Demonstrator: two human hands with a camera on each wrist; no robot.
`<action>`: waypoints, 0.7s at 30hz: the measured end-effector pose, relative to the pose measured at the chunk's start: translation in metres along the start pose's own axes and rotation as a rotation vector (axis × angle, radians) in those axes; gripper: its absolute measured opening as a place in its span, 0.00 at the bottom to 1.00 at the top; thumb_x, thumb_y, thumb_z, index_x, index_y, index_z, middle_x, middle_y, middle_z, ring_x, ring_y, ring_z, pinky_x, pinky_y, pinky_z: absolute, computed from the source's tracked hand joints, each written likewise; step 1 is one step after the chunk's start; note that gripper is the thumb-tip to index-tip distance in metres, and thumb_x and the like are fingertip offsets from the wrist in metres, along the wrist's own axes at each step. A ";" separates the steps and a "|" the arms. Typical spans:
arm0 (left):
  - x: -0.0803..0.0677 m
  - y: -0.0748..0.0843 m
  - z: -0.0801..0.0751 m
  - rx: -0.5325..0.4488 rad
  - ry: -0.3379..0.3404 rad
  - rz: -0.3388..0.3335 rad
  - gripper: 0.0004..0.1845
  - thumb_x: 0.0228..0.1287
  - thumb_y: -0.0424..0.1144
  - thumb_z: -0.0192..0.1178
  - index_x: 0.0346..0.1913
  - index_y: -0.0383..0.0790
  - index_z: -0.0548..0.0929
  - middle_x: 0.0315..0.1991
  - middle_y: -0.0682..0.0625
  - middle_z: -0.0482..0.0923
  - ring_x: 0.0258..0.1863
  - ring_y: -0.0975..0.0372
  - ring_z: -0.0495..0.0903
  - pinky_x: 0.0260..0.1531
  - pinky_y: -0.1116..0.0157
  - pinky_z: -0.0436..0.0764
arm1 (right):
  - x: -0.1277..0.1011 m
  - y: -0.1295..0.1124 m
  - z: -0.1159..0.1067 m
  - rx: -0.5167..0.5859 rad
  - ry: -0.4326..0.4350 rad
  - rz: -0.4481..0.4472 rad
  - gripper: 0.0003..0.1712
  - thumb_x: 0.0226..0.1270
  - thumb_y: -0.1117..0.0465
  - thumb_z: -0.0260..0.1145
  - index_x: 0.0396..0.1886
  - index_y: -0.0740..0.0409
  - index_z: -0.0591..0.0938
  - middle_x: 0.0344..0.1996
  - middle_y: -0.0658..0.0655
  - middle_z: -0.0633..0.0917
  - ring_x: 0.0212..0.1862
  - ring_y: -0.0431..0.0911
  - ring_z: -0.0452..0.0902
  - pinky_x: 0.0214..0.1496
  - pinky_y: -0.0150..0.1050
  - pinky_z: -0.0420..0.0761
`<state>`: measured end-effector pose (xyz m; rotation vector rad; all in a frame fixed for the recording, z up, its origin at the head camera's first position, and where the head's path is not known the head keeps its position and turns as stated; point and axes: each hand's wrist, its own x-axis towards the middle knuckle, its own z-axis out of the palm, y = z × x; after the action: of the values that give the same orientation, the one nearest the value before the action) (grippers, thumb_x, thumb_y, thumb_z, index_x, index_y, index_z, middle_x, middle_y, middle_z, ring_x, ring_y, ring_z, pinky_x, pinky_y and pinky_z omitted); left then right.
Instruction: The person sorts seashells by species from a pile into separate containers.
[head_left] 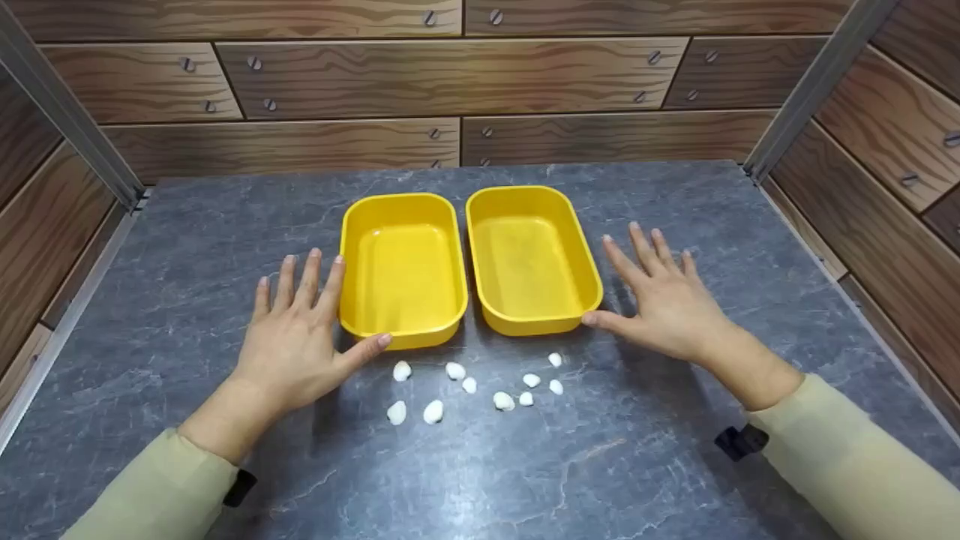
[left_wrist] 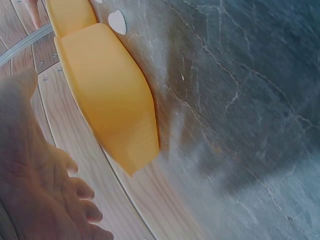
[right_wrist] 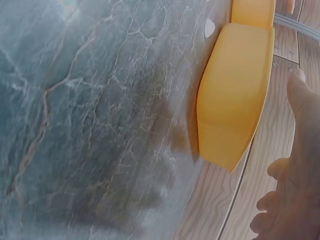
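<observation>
— Sleeves come first, both cut off by the frame's near edge. What sits past them?

— White pebbles (head_left: 480, 386), about ten, loose at mid-surface, just short of two yellow tubs.

— And the hands?

— Left hand (head_left: 296, 341) lies flat, fingers straight, thumb tip at the left tub's (head_left: 403, 270) near corner, gripping nothing. Right hand (head_left: 660, 300) is likewise spread and released, thumb tip against the right tub's (head_left: 532, 259) near corner.

— Do the tubs touch?

— Side by side toward the table's (head_left: 187, 247) far edge; whether the rims meet is hard to make out.

— Wrist views?

— Blurred. Each shows a tub wall from outside, one pebble, part of a palm; tub insides stay hidden there.
</observation>
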<state>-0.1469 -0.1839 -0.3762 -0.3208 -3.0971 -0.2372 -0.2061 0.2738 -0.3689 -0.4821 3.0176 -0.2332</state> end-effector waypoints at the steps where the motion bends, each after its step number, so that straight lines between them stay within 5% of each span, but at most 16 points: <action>1: 0.000 0.000 0.000 0.000 0.001 -0.001 0.65 0.64 0.87 0.34 0.87 0.38 0.41 0.85 0.33 0.36 0.83 0.35 0.34 0.78 0.32 0.37 | 0.000 0.000 0.000 -0.002 0.004 0.000 0.66 0.65 0.15 0.53 0.89 0.42 0.41 0.86 0.60 0.32 0.84 0.66 0.26 0.77 0.77 0.34; 8: 0.003 0.000 0.001 -0.022 0.022 -0.013 0.65 0.63 0.87 0.34 0.87 0.39 0.41 0.86 0.35 0.34 0.84 0.37 0.33 0.78 0.33 0.37 | -0.006 0.000 -0.001 0.063 0.072 -0.038 0.63 0.66 0.20 0.61 0.89 0.41 0.45 0.87 0.60 0.38 0.85 0.65 0.32 0.79 0.75 0.41; 14: 0.013 -0.003 0.006 -0.099 0.049 -0.015 0.64 0.65 0.86 0.39 0.87 0.40 0.39 0.86 0.37 0.34 0.84 0.38 0.33 0.79 0.34 0.38 | -0.020 -0.003 0.002 0.252 0.217 -0.179 0.54 0.69 0.37 0.73 0.87 0.46 0.59 0.85 0.57 0.58 0.81 0.65 0.57 0.74 0.74 0.61; 21: 0.022 -0.012 0.015 -0.196 0.073 0.003 0.63 0.66 0.83 0.46 0.87 0.41 0.39 0.87 0.40 0.34 0.85 0.41 0.33 0.80 0.37 0.38 | -0.036 -0.010 0.014 0.479 0.400 -0.387 0.43 0.59 0.58 0.85 0.74 0.55 0.78 0.67 0.55 0.83 0.65 0.53 0.81 0.69 0.44 0.79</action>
<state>-0.1706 -0.1886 -0.3924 -0.3125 -3.0064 -0.5421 -0.1678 0.2735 -0.3789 -1.0630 3.0232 -1.1684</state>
